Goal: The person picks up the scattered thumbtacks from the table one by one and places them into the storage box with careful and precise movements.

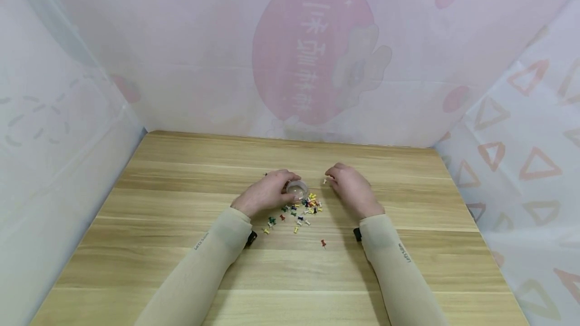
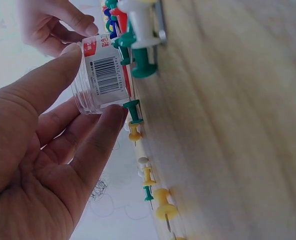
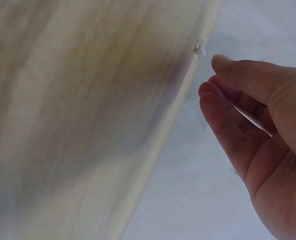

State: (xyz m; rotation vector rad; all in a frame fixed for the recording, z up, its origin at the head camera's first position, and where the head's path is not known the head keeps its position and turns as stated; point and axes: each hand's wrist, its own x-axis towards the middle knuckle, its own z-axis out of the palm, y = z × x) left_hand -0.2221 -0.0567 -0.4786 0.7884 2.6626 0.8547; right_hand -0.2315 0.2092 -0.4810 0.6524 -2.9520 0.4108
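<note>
With thumb and fingers on either side, my left hand grips a small clear plastic jar. A label with a barcode shows on its side in the left wrist view. Colourful push pins lie in a loose heap right beside the jar. To the right of the heap, my right hand hovers low over the table. Its fingertips are just short of a white push pin that lies on the wood, and a narrow gap shows between thumb and index finger.
Stray pins lie nearer the front of the wooden table, among them a red push pin and a yellow push pin. One dark pin lies beyond my left hand. Patterned cloth walls stand around the back and sides.
</note>
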